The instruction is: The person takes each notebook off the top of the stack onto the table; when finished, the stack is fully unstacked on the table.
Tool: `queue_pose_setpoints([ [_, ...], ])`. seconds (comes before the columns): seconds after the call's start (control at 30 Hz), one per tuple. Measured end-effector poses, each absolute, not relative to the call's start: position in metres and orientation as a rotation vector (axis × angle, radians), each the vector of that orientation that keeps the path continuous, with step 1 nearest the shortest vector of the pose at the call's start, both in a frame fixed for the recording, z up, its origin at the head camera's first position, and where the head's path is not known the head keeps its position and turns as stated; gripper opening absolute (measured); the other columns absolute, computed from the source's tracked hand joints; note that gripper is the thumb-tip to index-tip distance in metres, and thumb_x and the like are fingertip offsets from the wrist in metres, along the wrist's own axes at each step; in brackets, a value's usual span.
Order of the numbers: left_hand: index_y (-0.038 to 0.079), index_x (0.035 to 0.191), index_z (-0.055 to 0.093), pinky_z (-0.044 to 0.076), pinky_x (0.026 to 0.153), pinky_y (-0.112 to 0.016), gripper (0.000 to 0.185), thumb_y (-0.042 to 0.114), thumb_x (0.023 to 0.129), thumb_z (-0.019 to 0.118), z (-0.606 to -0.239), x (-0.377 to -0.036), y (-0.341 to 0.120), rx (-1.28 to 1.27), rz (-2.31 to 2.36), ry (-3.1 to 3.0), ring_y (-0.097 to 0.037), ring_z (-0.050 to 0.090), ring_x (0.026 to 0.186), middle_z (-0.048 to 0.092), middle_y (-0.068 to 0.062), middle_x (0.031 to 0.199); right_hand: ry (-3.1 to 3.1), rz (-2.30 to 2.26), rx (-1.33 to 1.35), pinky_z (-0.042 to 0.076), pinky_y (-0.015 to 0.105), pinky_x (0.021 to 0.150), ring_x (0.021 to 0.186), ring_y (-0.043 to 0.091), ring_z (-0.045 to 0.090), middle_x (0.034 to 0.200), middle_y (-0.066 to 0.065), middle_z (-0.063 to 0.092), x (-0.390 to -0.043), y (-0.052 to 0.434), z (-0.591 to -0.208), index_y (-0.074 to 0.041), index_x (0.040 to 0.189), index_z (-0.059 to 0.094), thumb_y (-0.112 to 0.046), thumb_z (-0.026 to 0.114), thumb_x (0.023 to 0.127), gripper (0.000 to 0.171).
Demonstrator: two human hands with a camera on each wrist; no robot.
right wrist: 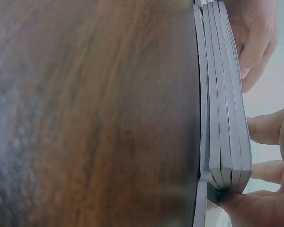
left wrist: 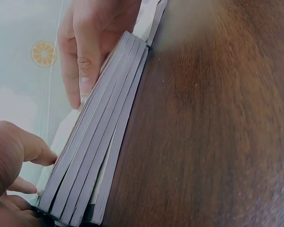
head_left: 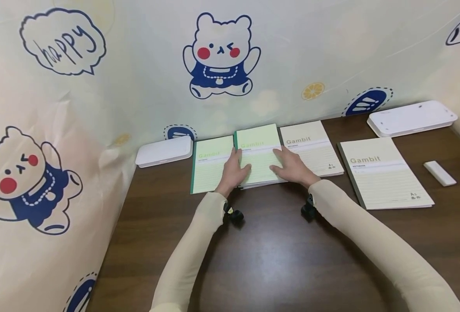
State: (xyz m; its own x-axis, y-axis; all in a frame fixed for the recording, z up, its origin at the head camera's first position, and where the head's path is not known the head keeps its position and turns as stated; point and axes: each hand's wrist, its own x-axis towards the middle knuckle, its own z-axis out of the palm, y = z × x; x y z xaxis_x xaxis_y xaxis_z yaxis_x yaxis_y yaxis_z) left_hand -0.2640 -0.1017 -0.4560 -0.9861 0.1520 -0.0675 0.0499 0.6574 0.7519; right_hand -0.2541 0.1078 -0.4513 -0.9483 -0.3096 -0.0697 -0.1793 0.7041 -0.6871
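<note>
A stack of several green-covered notebooks (head_left: 259,149) lies on the dark wooden table (head_left: 276,260) near the back curtain. My left hand (head_left: 235,170) rests flat on the stack's left part, and my right hand (head_left: 291,166) on its right part. In the left wrist view the stack's grey page edges (left wrist: 99,142) fan out slightly, with left fingers (left wrist: 35,153) touching the top cover. The right wrist view shows the stack's edges (right wrist: 222,109), my right thumb (right wrist: 239,201) against its near corner and the fingers (right wrist: 267,130) on top.
A single green notebook (head_left: 210,167) lies left of the stack, one beige notebook (head_left: 312,147) right of it and another (head_left: 382,173) farther right. White flat boxes sit at back left (head_left: 163,151) and back right (head_left: 411,118). A small white block (head_left: 439,172) lies at right.
</note>
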Motion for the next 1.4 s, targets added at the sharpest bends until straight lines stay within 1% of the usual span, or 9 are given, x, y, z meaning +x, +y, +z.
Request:
queue_pose_setpoints([
  [0.27,0.004,0.152,0.028,0.028,0.118,-0.04,0.066,0.016,0.094,0.058,-0.45,-0.263,-0.1,0.181,1.31,2.783,-0.027,0.017,0.149,0.01,-0.015,0.163,2.719,-1.078,-0.399,0.024,0.052,0.118,0.145,0.04,0.023,0.157,0.027,0.019,-0.254,0.108,-0.448,0.004,0.15,0.026,-0.02,0.056,0.096,0.067],
  [0.43,0.008,0.146,0.042,0.04,0.11,-0.04,0.057,0.011,0.093,0.06,-0.442,-0.266,-0.099,0.075,1.508,2.734,-0.026,0.036,0.142,0.033,-0.013,0.156,2.72,-1.089,-0.409,0.021,0.052,0.118,0.146,0.041,0.021,0.157,0.028,0.018,-0.254,0.109,-0.451,0.005,0.15,0.025,-0.019,0.056,0.096,0.067],
  [0.57,0.013,0.139,0.053,0.039,0.111,-0.041,0.047,0.009,0.092,0.062,-0.442,-0.272,-0.101,-0.031,1.685,2.551,-0.024,0.039,0.141,0.048,-0.007,0.148,2.712,-1.109,-0.412,0.019,0.054,0.119,0.146,0.043,0.018,0.157,0.031,0.015,-0.253,0.109,-0.451,0.005,0.15,0.026,-0.019,0.056,0.096,0.066],
  [0.67,0.015,0.135,0.057,0.031,0.117,-0.04,0.043,0.01,0.092,0.063,-0.445,-0.275,-0.102,-0.063,1.68,2.499,-0.022,0.03,0.145,0.046,-0.004,0.148,2.707,-1.108,-0.41,0.019,0.054,0.119,0.146,0.043,0.017,0.157,0.031,0.015,-0.252,0.109,-0.452,0.004,0.15,0.026,-0.02,0.056,0.096,0.066],
  [0.83,0.017,0.134,0.058,0.029,0.118,-0.04,0.043,0.009,0.092,0.063,-0.447,-0.276,-0.102,-0.063,1.702,2.501,-0.022,0.027,0.147,0.043,-0.004,0.15,2.703,-1.122,-0.403,0.019,0.052,0.119,0.147,0.041,0.017,0.158,0.028,0.015,-0.252,0.112,-0.453,0.001,0.151,0.025,-0.024,0.054,0.097,0.066],
  [0.97,0.017,0.132,0.06,0.032,0.116,-0.04,0.042,0.006,0.092,0.062,-0.44,-0.274,-0.11,-0.076,1.777,2.512,-0.023,0.025,0.147,0.042,-0.005,0.151,2.678,-1.179,-0.381,0.019,0.051,0.119,0.148,0.038,0.015,0.16,0.024,0.014,-0.251,0.112,-0.452,-0.002,0.153,0.024,-0.025,0.046,0.101,0.061],
  [1.23,0.015,0.129,0.063,0.028,0.117,-0.04,0.045,0.0,0.086,0.063,-0.42,-0.259,-0.159,-0.184,1.829,2.573,-0.018,0.03,0.144,0.045,-0.006,0.149,2.756,-1.061,-0.45,0.019,0.055,0.118,0.146,0.045,0.016,0.157,0.031,0.013,-0.25,0.106,-0.451,0.006,0.147,0.031,-0.009,0.042,0.099,0.051],
  [1.3,0.016,0.128,0.064,0.036,0.111,-0.038,0.046,0.0,0.085,0.064,-0.415,-0.25,-0.173,-0.247,1.831,2.565,-0.018,0.041,0.134,0.047,-0.005,0.147,2.762,-1.051,-0.447,0.02,0.055,0.118,0.146,0.045,0.016,0.157,0.031,0.013,-0.251,0.106,-0.452,0.006,0.147,0.031,-0.009,0.042,0.1,0.051],
  [1.4,0.018,0.127,0.065,0.052,0.09,-0.033,0.046,0.001,0.085,0.065,-0.409,-0.232,-0.196,-0.321,1.832,2.532,-0.022,0.057,0.111,0.053,-0.007,0.141,2.77,-1.037,-0.452,0.02,0.056,0.117,0.146,0.045,0.016,0.157,0.031,0.013,-0.25,0.107,-0.454,0.007,0.147,0.03,-0.009,0.041,0.1,0.051],
])
